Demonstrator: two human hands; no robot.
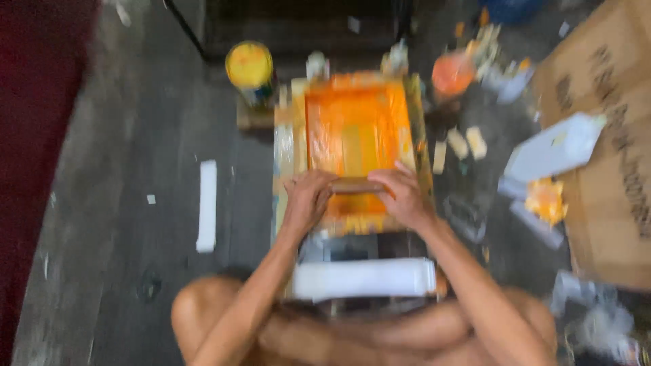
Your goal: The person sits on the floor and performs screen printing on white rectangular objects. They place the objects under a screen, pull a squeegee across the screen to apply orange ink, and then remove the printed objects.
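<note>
wooden squeegee handle [356,185], stiff and probably ink-slick, is gripped at both ends by closed left hand [308,200] and right hand [405,198] over the orange printing screen [356,125].

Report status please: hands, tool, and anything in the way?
Left hand and right hand grip wooden squeegee. Squeegee on orange screen frame. Nothing blocks it.

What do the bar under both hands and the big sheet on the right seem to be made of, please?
The bar, held by the left hand and right hand, looks like wood: brown, matte. The sheet seems to be corrugated cardboard: dull tan, flat, creased. Blur leaves both uncertain.
</note>
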